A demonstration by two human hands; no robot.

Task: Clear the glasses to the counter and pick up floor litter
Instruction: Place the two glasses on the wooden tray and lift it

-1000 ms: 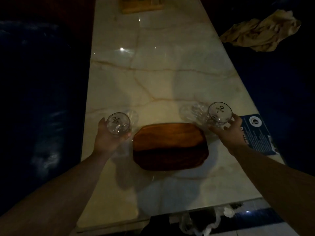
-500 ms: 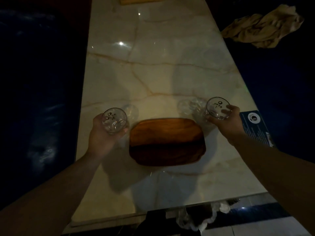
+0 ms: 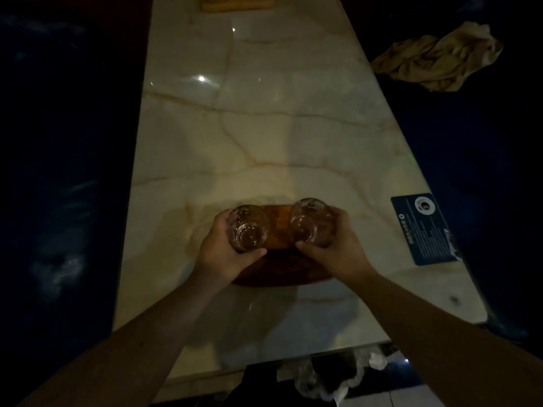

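Two clear drinking glasses are held side by side over a brown wooden tray [image 3: 280,227] on the marble table [image 3: 264,136]. My left hand [image 3: 223,254] grips the left glass [image 3: 249,227] from its left side. My right hand [image 3: 338,248] grips the right glass [image 3: 313,223] from its right side. Both glasses hang close together above the tray's far half, nearly touching. Whether they rest on the tray I cannot tell. Crumpled white litter [image 3: 329,380] lies on the floor below the table's near edge.
A blue printed card [image 3: 426,229] lies at the table's right edge. A crumpled tan cloth [image 3: 437,61] sits on the dark seat at the right. A light wooden holder [image 3: 238,2] stands at the table's far end. Dark seating flanks both sides.
Both hands have brought their glasses inward from either side of the tray, and they now meet over it. The camera has moved closer and lower.
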